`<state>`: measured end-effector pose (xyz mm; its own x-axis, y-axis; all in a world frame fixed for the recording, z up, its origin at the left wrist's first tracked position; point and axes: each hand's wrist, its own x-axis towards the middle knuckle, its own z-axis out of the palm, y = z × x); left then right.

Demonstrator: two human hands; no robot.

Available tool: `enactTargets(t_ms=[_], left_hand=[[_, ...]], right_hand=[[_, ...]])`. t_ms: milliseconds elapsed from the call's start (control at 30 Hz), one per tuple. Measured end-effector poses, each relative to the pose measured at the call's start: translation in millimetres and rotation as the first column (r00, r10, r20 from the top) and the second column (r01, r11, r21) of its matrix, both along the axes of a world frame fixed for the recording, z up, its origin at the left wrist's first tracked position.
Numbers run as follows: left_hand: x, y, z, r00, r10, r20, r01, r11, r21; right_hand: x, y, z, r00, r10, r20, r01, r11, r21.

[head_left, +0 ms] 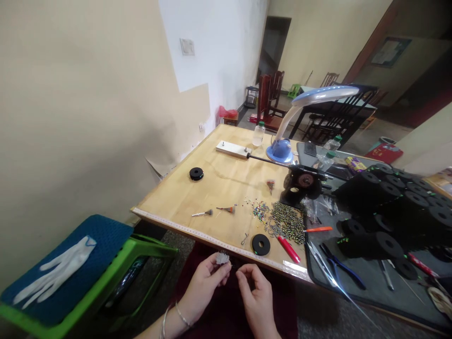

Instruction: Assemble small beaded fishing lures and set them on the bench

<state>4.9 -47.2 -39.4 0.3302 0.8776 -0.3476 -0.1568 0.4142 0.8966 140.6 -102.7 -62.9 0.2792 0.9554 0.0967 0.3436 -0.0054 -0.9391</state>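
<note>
Just in front of the table's near edge, my left hand (208,278) is closed around a small pale grey piece (222,257) with thin spiky bits along its top; its exact kind is unclear. To its right, my right hand (257,289) is curled, thumb and forefinger brought together; whatever sits in the pinch is too small to see. A black ring-shaped spool (261,245) lies flat on the table beyond that hand. Nearby are a small metal piece (244,239) and a red pen-like tool (288,249).
Piles of metal swivels (286,221) and coloured beads (260,211) cover mid-table. Behind them stand a black clamp device (304,181) and a blue lamp (281,150). Black foam rolls (367,195) and pliers (342,266) fill the right-hand mat. A green stool (155,245) holds a white glove (58,268).
</note>
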Motion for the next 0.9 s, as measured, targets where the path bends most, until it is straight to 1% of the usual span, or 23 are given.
enactTargets(t_ms=[200, 333, 433, 600, 733, 900], left_hand=[[-0.3, 0.2, -0.4, 1.000, -0.007, -0.016, 0.007, 1.000, 0.019], [-1.1, 0.6, -1.5, 0.997, -0.019, -0.070, 0.026, 0.995, 0.093], [-1.6, 0.7, -1.9, 0.993, -0.021, -0.118, 0.040, 0.987, 0.157], [-2.1, -0.5, -4.8, 0.988, -0.014, -0.153, 0.042, 0.983, 0.180], [-1.6, -0.9, -4.9, 0.988, -0.013, -0.155, 0.041, 0.982, 0.182], [-1.2, -0.2, -3.4, 0.988, -0.016, -0.153, 0.045, 0.981, 0.191]], right_hand=[[-0.8, 0.5, 3.2, 0.999, -0.022, -0.028, 0.023, 1.000, 0.013], [-0.6, 0.2, 4.9, 0.995, -0.068, -0.076, 0.069, 0.997, 0.016], [0.1, 0.2, 6.1, 0.981, -0.111, -0.157, 0.110, 0.994, -0.014], [1.0, 0.9, 6.3, 0.953, -0.150, -0.265, 0.133, 0.988, -0.083], [1.6, 0.6, 4.2, 0.956, -0.139, -0.258, 0.114, 0.987, -0.110], [2.4, -0.5, 2.6, 0.966, -0.135, -0.221, 0.118, 0.989, -0.091]])
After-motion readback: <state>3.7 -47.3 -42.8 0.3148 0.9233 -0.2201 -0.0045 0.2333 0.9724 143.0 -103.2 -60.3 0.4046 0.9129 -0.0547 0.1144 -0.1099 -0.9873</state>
